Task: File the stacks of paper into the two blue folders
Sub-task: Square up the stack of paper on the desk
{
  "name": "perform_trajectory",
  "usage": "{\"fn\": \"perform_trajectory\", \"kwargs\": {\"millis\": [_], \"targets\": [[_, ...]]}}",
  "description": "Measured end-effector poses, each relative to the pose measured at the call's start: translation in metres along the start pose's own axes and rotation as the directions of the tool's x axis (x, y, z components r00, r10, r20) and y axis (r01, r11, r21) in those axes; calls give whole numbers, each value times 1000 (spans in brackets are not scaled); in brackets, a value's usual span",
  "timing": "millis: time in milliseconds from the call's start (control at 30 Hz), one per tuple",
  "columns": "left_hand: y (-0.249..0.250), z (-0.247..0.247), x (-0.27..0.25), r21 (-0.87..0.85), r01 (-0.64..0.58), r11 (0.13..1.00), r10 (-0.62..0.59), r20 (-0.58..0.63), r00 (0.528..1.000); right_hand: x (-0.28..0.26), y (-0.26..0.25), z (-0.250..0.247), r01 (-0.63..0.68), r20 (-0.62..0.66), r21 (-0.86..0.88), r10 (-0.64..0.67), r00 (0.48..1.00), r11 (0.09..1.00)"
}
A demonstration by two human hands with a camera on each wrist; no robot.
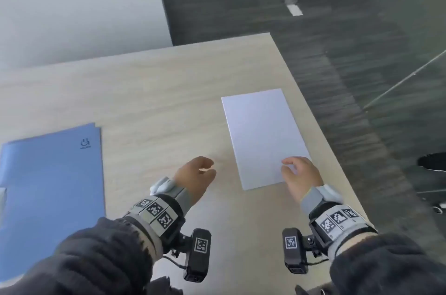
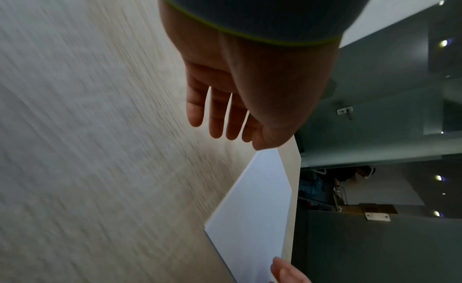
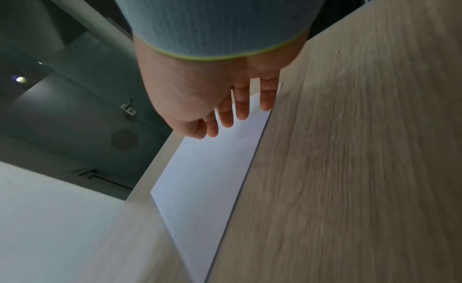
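On the pale wood table [image 1: 154, 92], whose near and left edges run out of the head view, one blue folder [image 1: 50, 188] lies at the left, cut off by the frame; a second one is not visible. One white paper stack [image 1: 263, 135] lies near the table's right edge, well apart from the folder; how many sheets it holds cannot be told. Two hands show. At the stack's near right corner is the right hand [image 1: 299, 179], fingers loosely extended, gripping nothing; contact is unclear. Beside the stack's left edge, the left hand [image 1: 195, 176] is relaxed and empty. Motion blurs both wrist views.
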State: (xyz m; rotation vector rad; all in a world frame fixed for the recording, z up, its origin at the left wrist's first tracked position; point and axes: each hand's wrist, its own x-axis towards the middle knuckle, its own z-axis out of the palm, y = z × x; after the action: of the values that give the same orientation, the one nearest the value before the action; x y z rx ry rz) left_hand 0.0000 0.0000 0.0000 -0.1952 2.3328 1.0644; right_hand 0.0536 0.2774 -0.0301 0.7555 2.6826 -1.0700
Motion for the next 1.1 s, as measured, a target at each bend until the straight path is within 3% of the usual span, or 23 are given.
{"fn": "perform_trajectory", "kwargs": {"millis": [100, 200, 433, 566, 700, 866, 966, 1100], "targets": [[27, 28, 7, -2, 41, 999, -41, 11, 999, 19, 21, -18, -7, -61, -5, 7, 998, 1000], [50, 50, 10, 12, 17, 1000, -18, 33, 999, 33, 32, -29, -52, 2, -38, 52, 999, 998], [66, 75, 22, 298, -64, 953, 51, 54, 997, 41, 33, -33, -24, 107, -98, 35, 994, 995], [70, 75, 27, 328, -2, 945, 0, 6, 1000, 45, 27, -40, -106, 85, 143, 95, 992, 984], [70, 68, 31, 367, 54, 929, -59, 1, 998, 57, 25, -48, -254, 106, 518, 233, 967, 817], [74, 67, 32, 406, 76, 911, -85, 6, 996, 67, 19, -67, -365, 173, 630, 334, 927, 685], [71, 67, 33, 406, 78, 910, -89, 8, 996, 72, 19, -63, -422, 284, 503, 317, 905, 754], [72, 66, 30, 379, 44, 924, -48, 1, 999, 73, 25, -57, -333, 299, 299, 244, 923, 894]]}}
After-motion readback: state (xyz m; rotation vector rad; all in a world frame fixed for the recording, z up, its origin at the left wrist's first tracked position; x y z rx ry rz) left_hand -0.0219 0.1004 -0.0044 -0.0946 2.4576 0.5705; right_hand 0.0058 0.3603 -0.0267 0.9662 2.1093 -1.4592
